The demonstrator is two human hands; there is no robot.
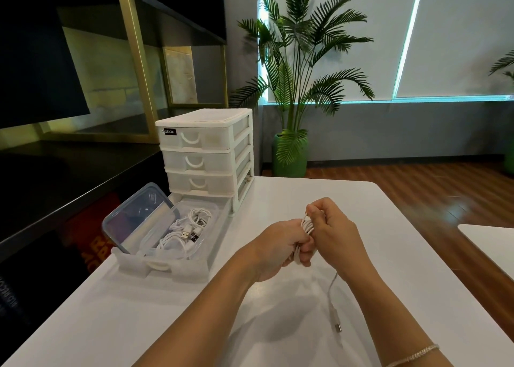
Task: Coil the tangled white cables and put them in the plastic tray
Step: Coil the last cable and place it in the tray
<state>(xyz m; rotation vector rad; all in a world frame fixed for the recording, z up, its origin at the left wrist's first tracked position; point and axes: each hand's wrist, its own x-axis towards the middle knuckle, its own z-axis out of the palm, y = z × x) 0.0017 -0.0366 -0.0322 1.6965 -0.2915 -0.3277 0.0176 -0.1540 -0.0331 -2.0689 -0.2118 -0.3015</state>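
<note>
Translucent plastic tray (133, 263), a drawer pulled out of the white drawer unit (207, 155), sits at the left of the white bench (139, 311), just in front of the unit's base. Inside it lie several white cables (180, 233), loosely bundled, with a metal USB plug showing on top. A clear lid with a grey-blue rim (139, 216) leans against the tray's left side, tilted up. The unit behind has three shut drawers with curved white handles and a small black label on the top one.

Toward the middle of the bench, the left hand (278, 248) is raised off the surface with its fingers (304, 251) curled round a white cable coil (307, 227). The loops run up and down through the grip, showing above and below the curled fingers. The right hand (338, 233) is pressed close against the left, its fingers (315, 209) bent and pinching the upper part of the same coil, so the loops sit between the two hands. From under the hands a loose tail of the cable (332, 288) hangs down, ending in a USB plug (338, 326) just above or on the bench; which one cannot be told. A thin bracelet (414, 355) circles the right wrist.

Behind the bench stands a palm in a green pot (290, 155) on the wooden floor, and the corner of a second white table (489, 241) shows at the far right.
</note>
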